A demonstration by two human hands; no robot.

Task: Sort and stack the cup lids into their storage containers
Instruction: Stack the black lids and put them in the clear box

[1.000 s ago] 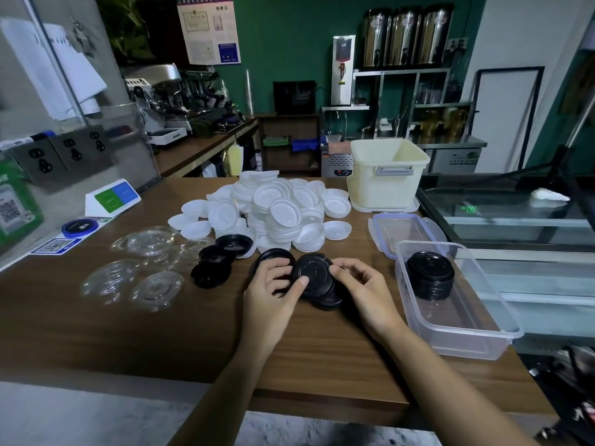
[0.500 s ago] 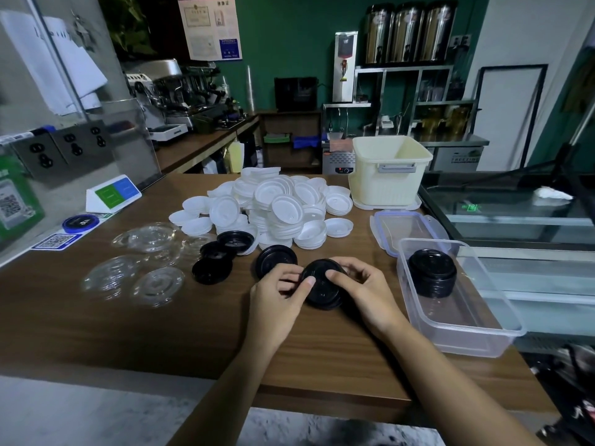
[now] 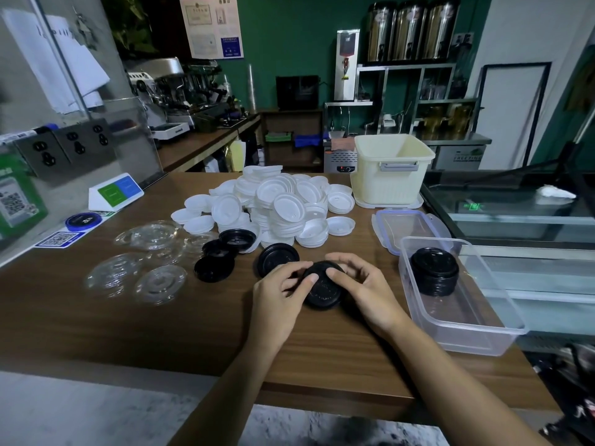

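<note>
Left hand: I see my left hand (image 3: pixel 279 295) curled round the left edge of the black lid stack (image 3: pixel 323 292), thumb lying on its top face.
Right hand: my right hand (image 3: pixel 370 292) grips the same stack from the right, its thumb meeting the left one on top and its fingers wrapped over the far edge.
Held stack: it is a short pile of black lids, low over the wooden table (image 3: pixel 128 333), just left of the clear container (image 3: pixel 463 333); I cannot tell whether it touches the wood.
Clear container: it stands at the table's right edge, open-topped, with a taller black pile (image 3: pixel 434 273) standing upright in its far end.
Container cover: a clear cover with blue clips (image 3: pixel 406 224) lies flat just behind the clear container.
Cream bin: a cream bin (image 3: pixel 391 169) sits further behind the clear container, beyond the cover.
Single black lid: one loose black lid (image 3: pixel 276 258) lies left of the clear container, just past my left fingers.
Black trio: three more black lids (image 3: pixel 219 254) overlap one another further left of the container.
White heap: the white lid heap (image 3: pixel 280 204) is piled behind and left of the clear container.
Clear lids: several transparent lids (image 3: pixel 151 263) lie scattered farthest left of the container.
</note>
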